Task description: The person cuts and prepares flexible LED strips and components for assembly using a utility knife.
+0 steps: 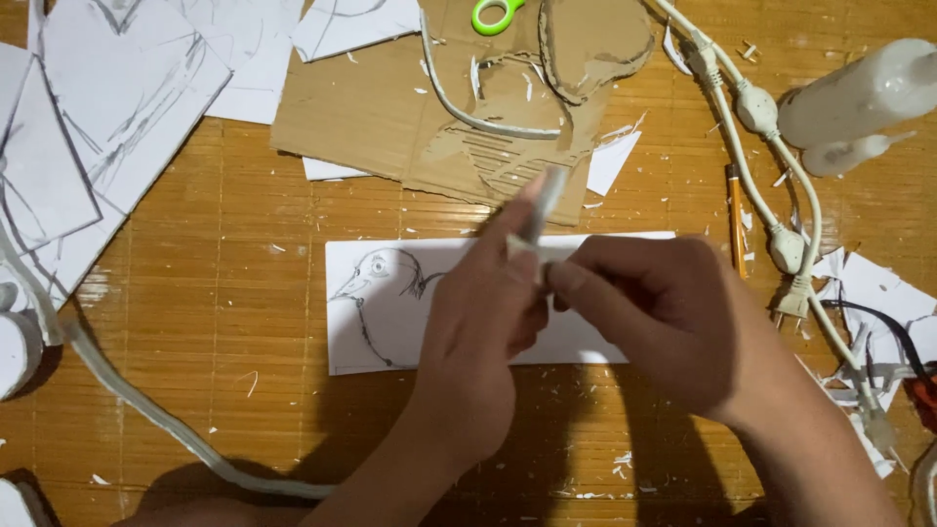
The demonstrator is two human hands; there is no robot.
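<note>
**A:** what am i seeing of me, lower middle of frame?

**B:** just my left hand (478, 342) and right hand (664, 322), bare forearms, no sleeves, rings or watch showing. short plain nails.

We see bare mat (244, 254) free at left-centre, cardboard (390, 107) w/ scraps blocking ahead, white cable (771, 127) & bottles (859, 93) crowding right, thick cord (146, 410) crossing near-left
</note>
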